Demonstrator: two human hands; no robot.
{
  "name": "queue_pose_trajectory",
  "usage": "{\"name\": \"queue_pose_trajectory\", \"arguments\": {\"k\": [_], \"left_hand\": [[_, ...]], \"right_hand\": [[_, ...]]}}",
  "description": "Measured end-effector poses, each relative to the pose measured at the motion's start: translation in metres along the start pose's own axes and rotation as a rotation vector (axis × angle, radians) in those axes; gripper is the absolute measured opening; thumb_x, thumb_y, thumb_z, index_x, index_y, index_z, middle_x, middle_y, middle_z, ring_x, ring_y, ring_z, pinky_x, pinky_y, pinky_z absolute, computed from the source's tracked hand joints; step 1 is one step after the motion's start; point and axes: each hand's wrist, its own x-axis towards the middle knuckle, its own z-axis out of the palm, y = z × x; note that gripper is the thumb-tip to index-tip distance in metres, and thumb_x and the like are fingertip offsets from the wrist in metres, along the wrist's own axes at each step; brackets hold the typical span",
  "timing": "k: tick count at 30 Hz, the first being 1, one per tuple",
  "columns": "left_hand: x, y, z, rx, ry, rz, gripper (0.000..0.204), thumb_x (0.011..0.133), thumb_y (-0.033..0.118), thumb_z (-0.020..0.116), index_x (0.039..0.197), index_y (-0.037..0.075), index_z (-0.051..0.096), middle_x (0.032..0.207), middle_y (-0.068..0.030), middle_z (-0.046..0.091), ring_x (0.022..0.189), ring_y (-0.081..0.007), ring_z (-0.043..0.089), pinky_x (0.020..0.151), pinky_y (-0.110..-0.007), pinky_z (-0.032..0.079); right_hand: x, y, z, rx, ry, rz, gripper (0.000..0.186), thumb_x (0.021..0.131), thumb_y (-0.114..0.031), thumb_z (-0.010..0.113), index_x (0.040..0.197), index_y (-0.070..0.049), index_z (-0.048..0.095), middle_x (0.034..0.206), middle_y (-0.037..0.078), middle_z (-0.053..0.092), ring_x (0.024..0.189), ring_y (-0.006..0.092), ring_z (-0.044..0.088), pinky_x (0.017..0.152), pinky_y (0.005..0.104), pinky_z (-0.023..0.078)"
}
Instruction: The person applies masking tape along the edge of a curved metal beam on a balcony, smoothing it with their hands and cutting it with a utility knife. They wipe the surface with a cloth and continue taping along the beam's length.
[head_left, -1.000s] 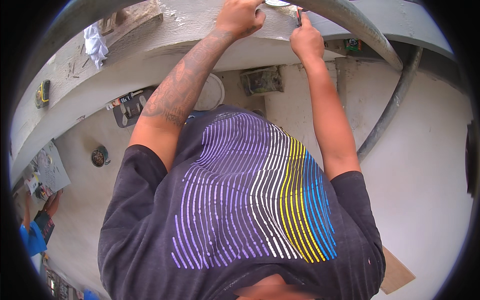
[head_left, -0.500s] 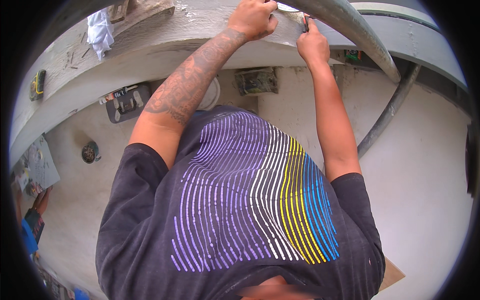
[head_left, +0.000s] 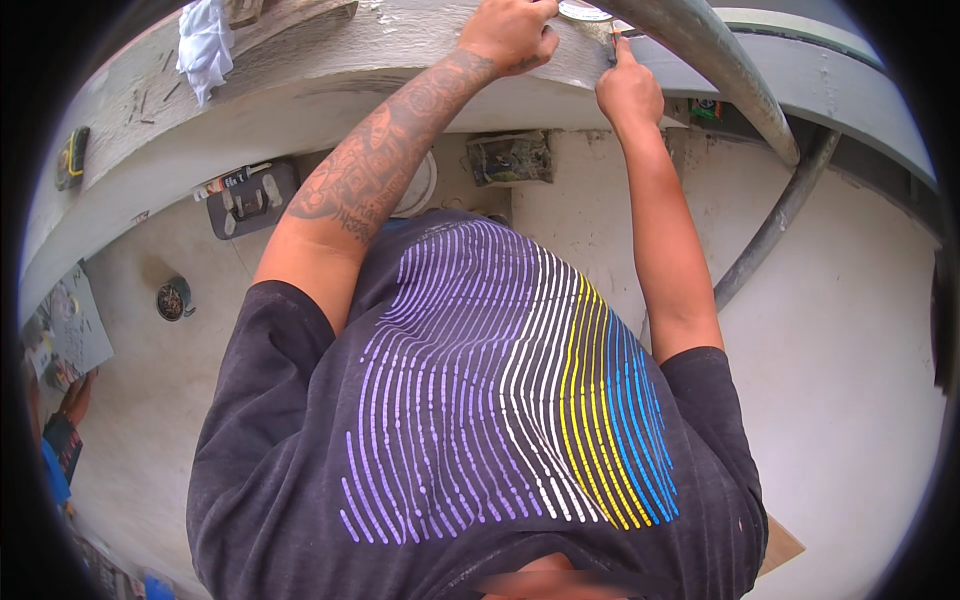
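At the top of the view my left hand is closed, its fingers pinched at the edge of the picture; what they hold is cut off. Just right of it shows part of a round white-rimmed thing, too cropped to name. My right hand is wrapped around a slim dark-and-red tool, whose kind I cannot make out, with the index finger stretched along it. Its tip points toward the round thing. Both hands are over a pale, rough ledge.
Thick grey pipes slant beside my right hand. A white cloth hangs on the ledge, with a yellow-black tape measure farther left. Below are a dark case, a camouflage-patterned bag and a small pot. Another person's hand shows at far left.
My right hand has dropped slightly with its tool, and more of the round white-rimmed thing shows. The left hand stays almost in place. The background has shifted a little leftward.
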Motion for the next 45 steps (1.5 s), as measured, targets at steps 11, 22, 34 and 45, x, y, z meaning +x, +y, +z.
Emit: {"name": "queue_pose_trajectory", "arguments": {"k": [11,22,34,45], "left_hand": [[0.004,0.009,-0.002,0.011,-0.1,-0.05,0.029,0.087,0.021,0.064,0.094,-0.003,0.079,0.096,-0.0295,0.076,0.095,-0.0492,0.074,0.093,-0.058,0.058],[0.002,0.003,0.004,0.048,-0.132,-0.08,0.037,0.089,0.023,0.065,0.114,-0.001,0.077,0.114,-0.0305,0.075,0.108,-0.0482,0.072,0.1,-0.058,0.055],[0.111,0.03,0.047,-0.391,-0.196,-0.195,0.041,0.094,0.02,0.066,0.129,0.0,0.071,0.128,-0.0283,0.071,0.119,-0.0458,0.069,0.102,-0.056,0.055],[0.108,0.035,0.039,-0.391,-0.278,-0.198,0.037,0.092,0.019,0.068,0.125,0.002,0.074,0.125,-0.0253,0.071,0.118,-0.0428,0.069,0.102,-0.053,0.056]], "right_hand": [[-0.008,0.008,0.001,0.014,0.008,-0.025,0.068,0.098,-0.019,0.058,0.166,-0.018,0.051,0.118,0.026,0.079,0.11,0.0465,0.077,0.097,0.056,0.061],[-0.022,0.015,0.005,0.042,0.021,-0.028,0.066,0.1,-0.02,0.058,0.165,-0.016,0.051,0.117,0.027,0.077,0.107,0.0478,0.077,0.094,0.0579,0.061],[-0.1,0.016,0.011,0.457,0.242,-0.004,0.06,0.105,-0.017,0.058,0.162,-0.004,0.046,0.121,0.029,0.075,0.101,0.0486,0.075,0.09,0.0584,0.058],[-0.113,0.023,0.024,0.684,0.251,-0.002,0.055,0.103,-0.014,0.059,0.155,0.004,0.052,0.12,0.029,0.076,0.103,0.0449,0.076,0.091,0.0531,0.058]]}}
